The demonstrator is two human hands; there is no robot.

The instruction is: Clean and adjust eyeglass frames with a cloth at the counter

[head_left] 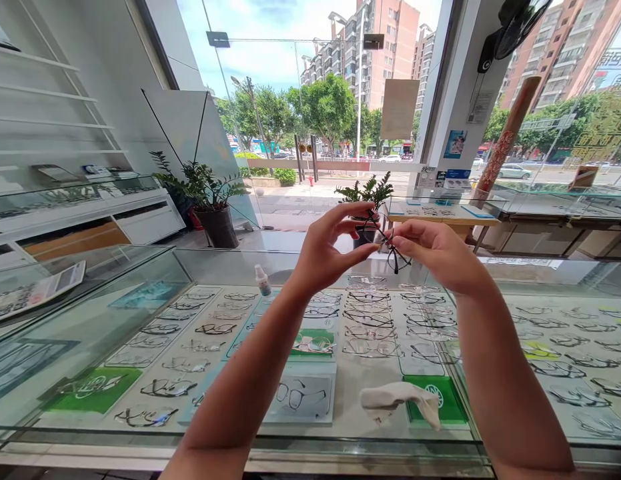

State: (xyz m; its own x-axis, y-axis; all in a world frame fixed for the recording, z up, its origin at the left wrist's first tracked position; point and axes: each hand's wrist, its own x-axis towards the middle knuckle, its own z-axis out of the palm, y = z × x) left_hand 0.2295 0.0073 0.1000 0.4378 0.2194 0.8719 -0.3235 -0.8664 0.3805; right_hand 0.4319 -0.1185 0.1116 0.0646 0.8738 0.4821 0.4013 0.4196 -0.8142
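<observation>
A pair of dark-framed eyeglasses (391, 248) is held up above the glass display counter (360, 400), tilted with one end lower. My left hand (336, 243) pinches the frame from the left, thumb below and fingers above. From the right, my right hand (430, 250) grips the frame between thumb and fingertips. Parts of the glasses are hidden behind the fingers. Below the hands, several rows of eyeglasses (369, 320) lie inside the counter. A crumpled pale cloth (400, 400) rests nearer to me, over a green card (455, 399).
A small spray bottle (263, 280) stands at the counter's back left. A calculator or keypad-like panel (40, 293) lies at far left. Potted plants (215, 223) stand beyond, before the glass doors. A wooden table (440, 217) is at back right.
</observation>
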